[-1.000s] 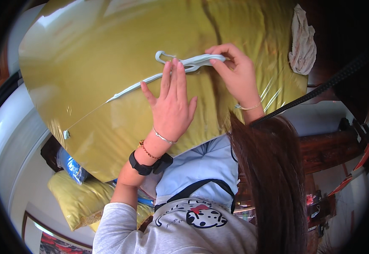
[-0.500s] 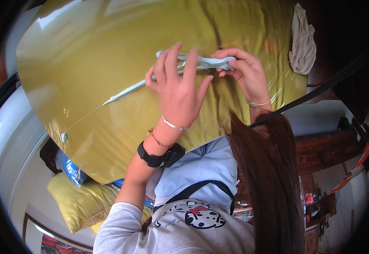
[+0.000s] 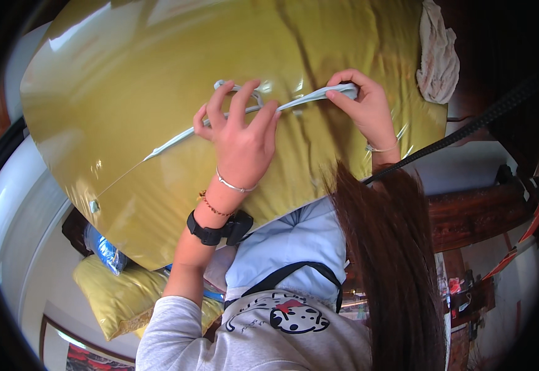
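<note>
A pale blue, soft-looking stretched strand (image 3: pixel 310 98), like slime or putty, runs between my hands over a yellow plastic-covered tabletop (image 3: pixel 158 68). My right hand (image 3: pixel 365 102) is closed on its folded right end, thumb against fingers. My left hand (image 3: pixel 241 127) is closed on the strand with thumb and index finger, the other fingers curved and apart. A thin loop rises beyond the left fingers. Further left, the strand tapers into a fine thread that reaches a small pale blue lump (image 3: pixel 94 206) near the table's edge.
A crumpled whitish cloth (image 3: pixel 438 59) lies at the far right edge of the table. A black braided cord (image 3: pixel 461 133) crosses at right, above long dark hair (image 3: pixel 387 247). Yellow cushions (image 3: pixel 118 290) and a blue plastic package (image 3: pixel 105 247) sit below the table's left edge.
My left hand has moved left and slightly nearer, and its thumb and index finger have come together on the strand. My right hand has shifted slightly right; the strand between them is longer and thinner.
</note>
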{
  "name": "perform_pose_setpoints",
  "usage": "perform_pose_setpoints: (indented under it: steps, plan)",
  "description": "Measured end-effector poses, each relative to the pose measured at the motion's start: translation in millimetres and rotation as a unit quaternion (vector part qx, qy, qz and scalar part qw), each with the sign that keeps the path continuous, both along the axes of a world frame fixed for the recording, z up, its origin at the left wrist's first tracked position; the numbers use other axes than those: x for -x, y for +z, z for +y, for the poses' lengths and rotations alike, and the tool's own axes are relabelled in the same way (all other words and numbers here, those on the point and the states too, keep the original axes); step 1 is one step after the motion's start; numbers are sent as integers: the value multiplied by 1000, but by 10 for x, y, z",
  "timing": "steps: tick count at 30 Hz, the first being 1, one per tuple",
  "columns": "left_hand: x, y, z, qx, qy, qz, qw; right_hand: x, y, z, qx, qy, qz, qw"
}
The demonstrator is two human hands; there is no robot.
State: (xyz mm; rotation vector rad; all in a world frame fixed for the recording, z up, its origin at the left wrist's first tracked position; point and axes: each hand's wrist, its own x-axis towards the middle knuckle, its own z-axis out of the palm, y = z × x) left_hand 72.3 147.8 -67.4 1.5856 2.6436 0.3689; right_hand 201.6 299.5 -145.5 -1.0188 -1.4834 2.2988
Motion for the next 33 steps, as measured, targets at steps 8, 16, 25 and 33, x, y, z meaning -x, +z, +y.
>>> perform_pose_setpoints:
  steps: [8,16,25,33]
  plan:
    - [15,52,-193,59,-20,43,997,-117,-151,209,-180,-53,-123,975]
    - [-106,139,-113,164,2,17,986,-340,-275,473,-247,-38,-76,965]
    - [-110,-215,247,60,-20,15,998,-319,1,484,-307,34,-107,945]
    - [10,-51,115,65,-51,20,996,-451,-144,576,-300,11,-73,951]
